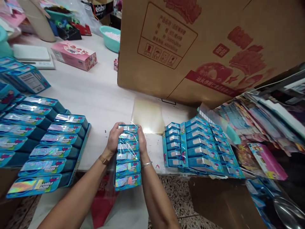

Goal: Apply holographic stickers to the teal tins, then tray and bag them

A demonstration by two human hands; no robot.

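Note:
A display tray of blue candy packs (pixel 128 167) is between my two hands at the table's front edge, its near end jutting past the edge. White glare lines on its top suggest clear film over it. My left hand (pixel 114 140) is closed on the left side near the far end, thumb on top. On the right side my right hand (pixel 142 143) wraps round it, its fingers partly hidden. Just beyond lies a flat translucent yellowish sheet (pixel 147 116).
Rows of blue packs in trays (pixel 52 143) fill the left; more blue trays (pixel 197 143) stand right. A large cardboard box (pixel 166 63) blocks the back right. Behind are a pink box (pixel 75 54), a scale (pixel 33 55) and a turquoise bowl (pixel 111 38). Printed packaging (pixel 257 117) is stacked at right.

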